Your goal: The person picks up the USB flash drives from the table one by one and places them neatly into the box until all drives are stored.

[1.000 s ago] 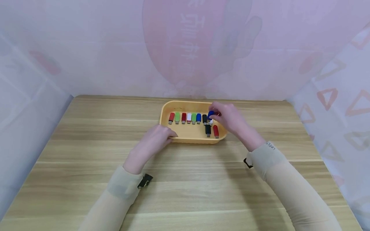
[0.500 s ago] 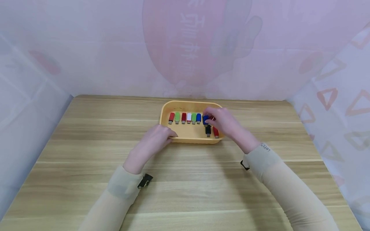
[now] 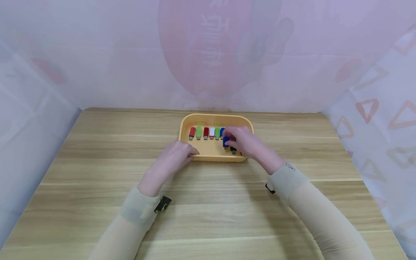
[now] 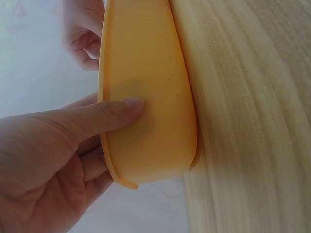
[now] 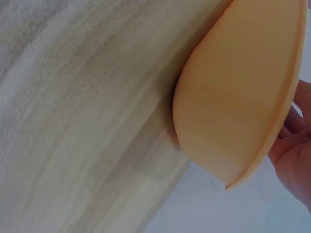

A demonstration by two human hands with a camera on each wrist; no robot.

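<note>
Wood-grain table (image 3: 97, 202) under everything, pale fabric walls around it. Left hand (image 3: 173, 157) rests at the near left corner of the yellow tray (image 3: 186, 124) — the left wrist view shows the thumb (image 4: 104, 114) pressed flat on the tray's outer wall, the other fingers curled at the rim, gripping it. Inside the tray, a back row runs left to right: red stick (image 3: 192, 133), green stick (image 3: 198, 132), red, white, green, then blue, partly hidden by fingers. Right hand (image 3: 247, 144) reaches over the tray's right half, fingertips pinching a blue USB stick (image 3: 225, 141) just above the tray floor, in front of the row — whether it touches down is hard to say. Black stick (image 3: 233, 149) lies just beside it.
</note>
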